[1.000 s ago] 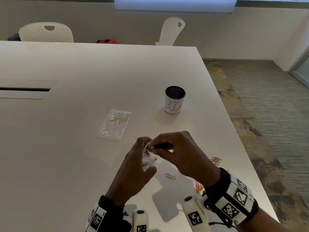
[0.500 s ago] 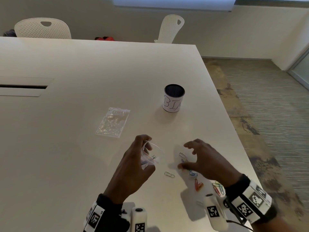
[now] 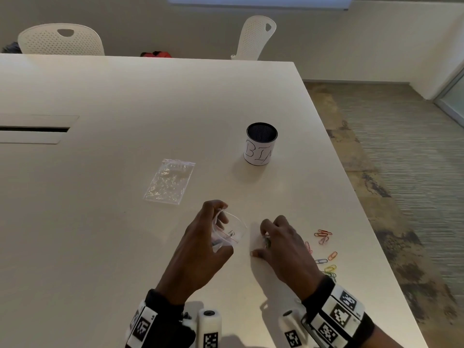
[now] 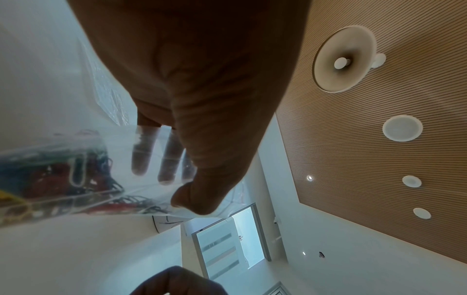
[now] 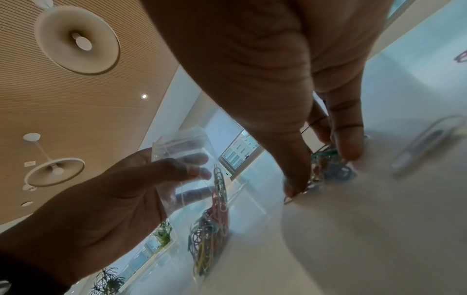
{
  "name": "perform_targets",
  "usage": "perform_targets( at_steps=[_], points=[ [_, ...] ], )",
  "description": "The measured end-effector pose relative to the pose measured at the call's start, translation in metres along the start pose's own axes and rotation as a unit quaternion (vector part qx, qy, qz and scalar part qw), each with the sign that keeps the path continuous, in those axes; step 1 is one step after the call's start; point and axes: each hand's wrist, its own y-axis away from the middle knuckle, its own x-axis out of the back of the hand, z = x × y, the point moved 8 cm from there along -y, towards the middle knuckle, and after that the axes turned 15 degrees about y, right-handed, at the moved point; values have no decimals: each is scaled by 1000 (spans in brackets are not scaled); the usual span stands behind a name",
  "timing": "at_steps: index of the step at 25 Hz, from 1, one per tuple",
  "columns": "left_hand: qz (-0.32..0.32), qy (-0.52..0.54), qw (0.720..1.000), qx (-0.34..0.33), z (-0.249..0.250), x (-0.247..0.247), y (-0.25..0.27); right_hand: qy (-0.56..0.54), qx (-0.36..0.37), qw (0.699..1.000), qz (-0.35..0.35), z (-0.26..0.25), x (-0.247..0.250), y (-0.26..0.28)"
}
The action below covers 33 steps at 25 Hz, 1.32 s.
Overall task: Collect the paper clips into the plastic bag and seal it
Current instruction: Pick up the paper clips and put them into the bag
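My left hand [image 3: 222, 223] grips a small clear plastic bag [image 3: 233, 232] just above the white table, its mouth held open toward the right. Several coloured paper clips lie in the bag [image 5: 211, 215], also seen through the plastic [image 4: 63, 169]. My right hand [image 3: 265, 238] is down on the table beside the bag, thumb and fingers curled round a small cluster of paper clips [image 5: 326, 165]. More loose coloured clips [image 3: 324, 236] lie to its right, with a few others [image 3: 330, 263] nearer me.
A second clear bag [image 3: 169, 182] lies flat on the table [image 3: 125, 247] to the far left. A white cup marked BIN [image 3: 261, 144] stands beyond the hands. The table's right edge [image 3: 376, 247] runs close to the loose clips. A silver clip [image 5: 427, 139] lies beside my right hand.
My right hand left the bag's mouth, dropped to the table on the right and curled its fingers onto a cluster of clips. The left hand kept holding the bag open.
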Motion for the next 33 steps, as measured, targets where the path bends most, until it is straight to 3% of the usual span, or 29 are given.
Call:
perform_targets(
  at_steps=[9,13,19,25,30,33],
  points=[
    [7,1,1000,-2,1,1,0,67,68,994,56,-4,15,-1],
    [7,-4,1000,0,2,1,1,40,63,996,53,9,23,-12],
    [7,-3,1000,-2,3,0,1,-147,23,986,69,41,47,-22],
    [3,2,1000,-5,4,-3,0,-406,83,906,88,1,93,3],
    [-1,-3,1000,5,5,-3,0,-316,183,923,119,-52,94,6],
    [3,2,1000,6,5,-2,1,-281,204,932,101,-65,86,6]
  ],
)
